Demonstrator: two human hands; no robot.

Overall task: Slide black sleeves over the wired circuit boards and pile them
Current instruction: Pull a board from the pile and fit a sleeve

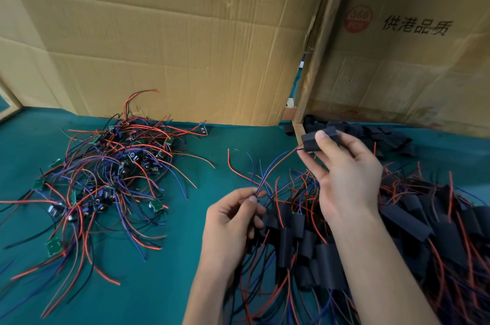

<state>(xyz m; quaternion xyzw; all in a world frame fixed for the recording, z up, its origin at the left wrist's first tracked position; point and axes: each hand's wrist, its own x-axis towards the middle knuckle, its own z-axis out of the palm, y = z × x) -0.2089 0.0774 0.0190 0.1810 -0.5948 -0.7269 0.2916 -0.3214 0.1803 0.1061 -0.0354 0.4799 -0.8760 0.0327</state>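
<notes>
Sleeve (316, 142) in right hand (344, 173) (one), left hand (233, 218) pinching two wires (275, 163)

The table cover (164, 285) is plain teal green across the lower frame. At centre left, the heap of bare circuit boards (106, 179) shows green boards with dark parts, tangled in red, blue and black wires. At lower right, the pile of sleeved boards (397, 232) is matte black, threaded with red and blue wires. The sleeve (309, 143) at centre right is black. The cardboard (172, 33) above is tan; the cardboard at upper right (424, 73) carries black characters and a red round stamp (358, 19).
</notes>
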